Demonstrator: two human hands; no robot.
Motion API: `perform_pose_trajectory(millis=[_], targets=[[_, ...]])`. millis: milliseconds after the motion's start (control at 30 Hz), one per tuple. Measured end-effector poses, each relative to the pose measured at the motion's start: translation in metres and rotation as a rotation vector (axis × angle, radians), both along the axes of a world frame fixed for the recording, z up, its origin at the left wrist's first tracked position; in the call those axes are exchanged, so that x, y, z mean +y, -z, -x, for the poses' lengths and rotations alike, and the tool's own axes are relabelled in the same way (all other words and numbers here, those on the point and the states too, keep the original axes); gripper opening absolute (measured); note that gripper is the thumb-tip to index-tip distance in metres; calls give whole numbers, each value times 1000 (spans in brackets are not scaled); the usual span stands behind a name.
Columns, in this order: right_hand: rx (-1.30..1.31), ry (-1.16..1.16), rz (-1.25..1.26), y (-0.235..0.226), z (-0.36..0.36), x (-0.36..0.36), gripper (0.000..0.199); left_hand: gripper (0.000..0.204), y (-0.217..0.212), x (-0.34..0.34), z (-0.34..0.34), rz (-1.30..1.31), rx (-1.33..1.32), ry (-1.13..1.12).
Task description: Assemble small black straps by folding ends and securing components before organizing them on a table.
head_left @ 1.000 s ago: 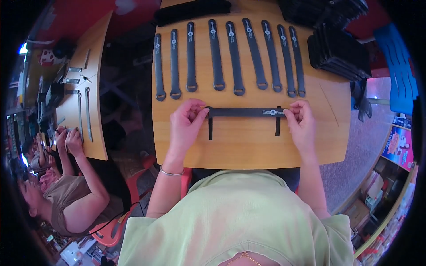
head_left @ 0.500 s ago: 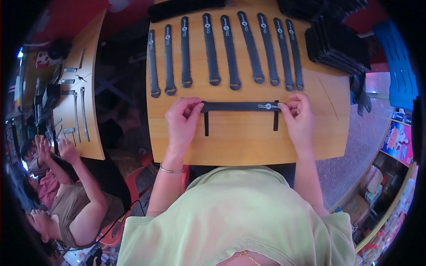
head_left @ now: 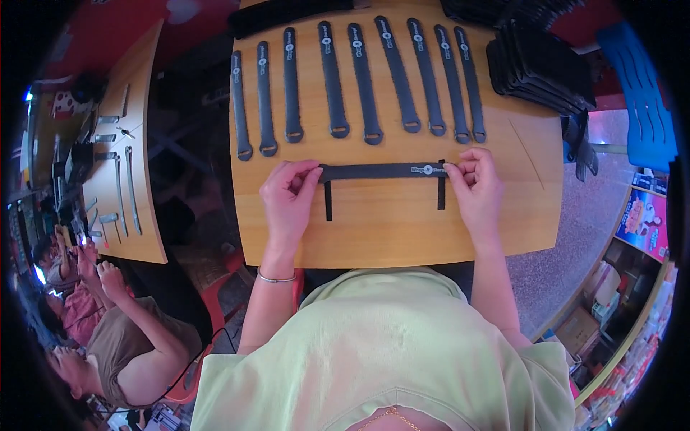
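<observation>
A dark grey hook-and-loop strap (head_left: 374, 171) lies crosswise over two short narrow black strips (head_left: 329, 201) that stick out toward me; the other strip (head_left: 441, 195) is at the right. My left hand (head_left: 289, 197) pinches the strap's left end between thumb and fingers. At its right end, by the white print, my right hand (head_left: 474, 188) pinches it the same way. Beyond my hands several like straps (head_left: 333, 86) lie in a row, their slotted ends toward me. Whether the held strap touches the table all along I cannot tell.
The wooden table (head_left: 517, 215) carries a stack of black folded pieces (head_left: 539, 68) at the back right and a long black bundle (head_left: 295, 14) along the far edge. To the left, another table (head_left: 136, 215) holds straps and small tools, with a co-worker (head_left: 136, 345) seated beside it.
The view has shifted slightly, so the table and straps appear a little further left. Both my hands still pinch the strap's ends. The co-worker's hands have moved.
</observation>
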State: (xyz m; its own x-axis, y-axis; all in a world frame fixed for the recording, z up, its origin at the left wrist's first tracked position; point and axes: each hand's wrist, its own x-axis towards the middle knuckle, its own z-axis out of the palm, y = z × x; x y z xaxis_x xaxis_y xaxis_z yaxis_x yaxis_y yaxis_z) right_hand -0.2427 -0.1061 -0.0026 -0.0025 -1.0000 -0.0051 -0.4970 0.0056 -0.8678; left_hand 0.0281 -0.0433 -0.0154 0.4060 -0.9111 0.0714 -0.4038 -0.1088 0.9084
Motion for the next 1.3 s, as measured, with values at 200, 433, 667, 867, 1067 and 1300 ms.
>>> perform_pose_trajectory(millis=[200, 433, 667, 867, 1067, 1300], targets=[[14, -1, 30, 3, -1, 0, 24, 11, -4, 0, 1, -13, -73, 4], [33, 9, 34, 0, -4, 2, 22, 11, -5, 0, 4, -9, -61, -12], [104, -2, 57, -3, -6, 5, 21, 13, -8, 1, 7, 43, -184, 4], [143, 14, 180, 2, -6, 6, 23, 12, -13, 2, 15, 41, -250, -41], [146, 14, 182, -2, -5, 7, 27, 11, -18, 12, 9, 94, -449, 123], [78, 27, 191, 2, -3, 8, 23, 19, -94, 19, 3, 159, 107, 328]])
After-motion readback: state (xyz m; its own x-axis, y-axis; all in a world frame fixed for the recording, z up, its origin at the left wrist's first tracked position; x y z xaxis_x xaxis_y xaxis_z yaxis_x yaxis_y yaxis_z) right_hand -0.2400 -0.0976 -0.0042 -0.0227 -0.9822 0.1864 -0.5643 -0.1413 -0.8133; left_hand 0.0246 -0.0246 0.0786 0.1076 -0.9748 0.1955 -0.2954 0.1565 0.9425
